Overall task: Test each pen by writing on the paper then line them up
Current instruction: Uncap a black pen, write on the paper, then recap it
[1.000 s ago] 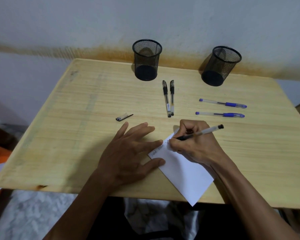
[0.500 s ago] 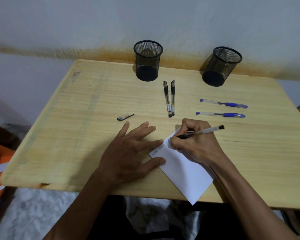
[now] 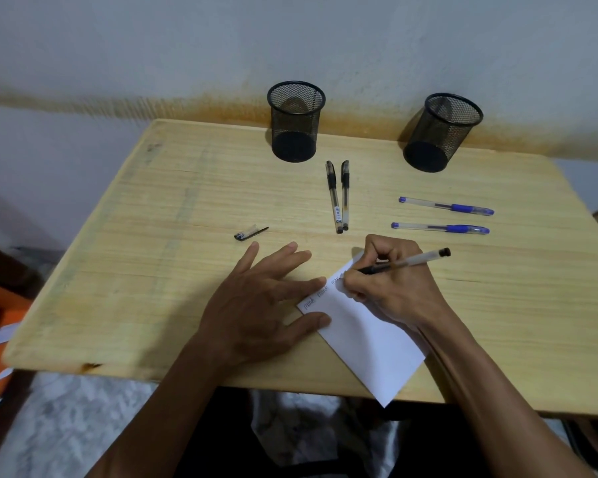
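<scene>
Right hand [image 3: 394,288] pinching a light, stiff black pen [image 3: 406,262] low on its rubber grip, tip on the thin, slide-prone paper [image 3: 366,336] at the table [image 3: 152,270] front edge, left hand [image 3: 256,305] flat, fingers spread, pinning its corner.
</scene>
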Motion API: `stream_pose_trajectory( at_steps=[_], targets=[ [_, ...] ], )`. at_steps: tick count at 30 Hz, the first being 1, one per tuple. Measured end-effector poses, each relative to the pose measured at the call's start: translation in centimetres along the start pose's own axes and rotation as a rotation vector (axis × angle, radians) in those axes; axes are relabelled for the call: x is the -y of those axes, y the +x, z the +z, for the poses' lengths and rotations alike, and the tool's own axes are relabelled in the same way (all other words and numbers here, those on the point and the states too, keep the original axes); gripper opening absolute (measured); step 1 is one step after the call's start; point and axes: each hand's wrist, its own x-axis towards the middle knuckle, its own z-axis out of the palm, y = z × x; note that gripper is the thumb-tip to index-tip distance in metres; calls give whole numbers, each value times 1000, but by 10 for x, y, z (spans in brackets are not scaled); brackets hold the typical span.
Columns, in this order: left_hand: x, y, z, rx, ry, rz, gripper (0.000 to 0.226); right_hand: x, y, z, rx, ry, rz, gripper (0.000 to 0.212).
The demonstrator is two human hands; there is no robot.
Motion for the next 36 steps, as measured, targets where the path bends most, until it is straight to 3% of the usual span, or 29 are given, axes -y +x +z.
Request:
stream_pose_trajectory(
  at_steps=[20,28,36],
  targets=[
    [0,1,1,-20,3,6,52,0,1,1,-7,109,32,25],
    [1,0,2,-55,-2,11,47,5,3,-8,-43,558,187,40],
    [2,0,1,-3,40,-14,52,24,-21,-21,-122,307,95,13]
  ],
)
